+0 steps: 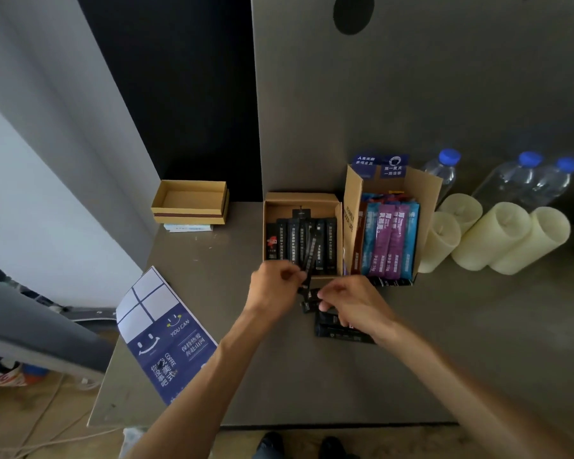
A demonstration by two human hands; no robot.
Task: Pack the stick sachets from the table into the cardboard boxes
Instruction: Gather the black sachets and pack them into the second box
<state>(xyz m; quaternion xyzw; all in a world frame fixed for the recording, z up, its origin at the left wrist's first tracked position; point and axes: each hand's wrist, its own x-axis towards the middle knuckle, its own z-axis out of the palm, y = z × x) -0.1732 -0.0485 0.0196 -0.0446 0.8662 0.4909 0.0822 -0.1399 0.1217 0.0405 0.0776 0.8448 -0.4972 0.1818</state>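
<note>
head view: the left hand (274,283) pinches a black stick sachet (310,256) whose upper end leans into the open cardboard box (285,207) of black sachets. the right hand (350,301), just beside it, pinches a second black sachet (309,306). more loose sachets (340,332) lie on the table (312,385) under that wrist, near the taller box (352,193) of coloured sticks.

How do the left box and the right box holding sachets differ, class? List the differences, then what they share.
The left box holds black sachets; the right box holds blue and purple sachets. The left box is low-walled; the right box is taller, flaps up. Both are open brown cardboard, side by side.
</note>
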